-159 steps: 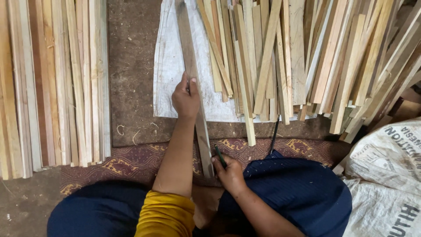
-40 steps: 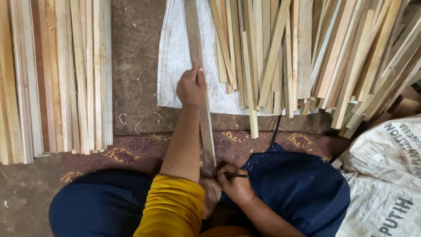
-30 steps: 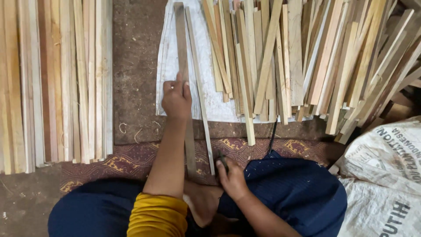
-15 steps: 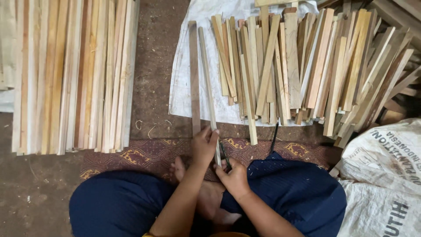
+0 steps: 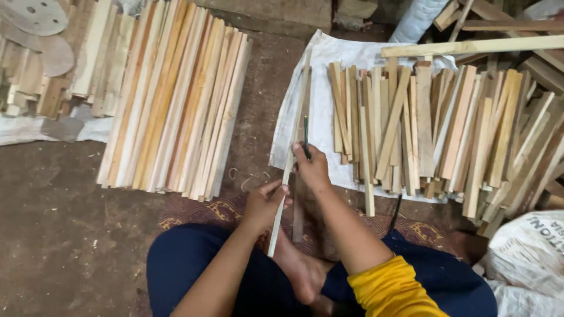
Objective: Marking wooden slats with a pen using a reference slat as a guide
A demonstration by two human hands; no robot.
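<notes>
On the floor, a neat stack of long wooden slats point(image 5: 170, 100) lies left of the white sack sheet point(image 5: 320, 111), a looser heap of slats point(image 5: 446, 129) right on it. The left hand point(image 5: 264, 202) grips a thin pale strip point(image 5: 288, 170) at the sheet's near edge; the right hand point(image 5: 311, 167) pinches a dark pencil point(image 5: 305, 136) beside it. Marking seems under way; it calls for a steady strip.

My one view, head-worn, looking steeply down (nearly overhead), close over my hands point(image 5: 288, 188), floor point(image 5: 53, 235) beyond

Bare feet, dark blue trousers point(image 5: 194, 264) — and a mustard-yellow sleeve point(image 5: 390, 290) on the right arm.
</notes>
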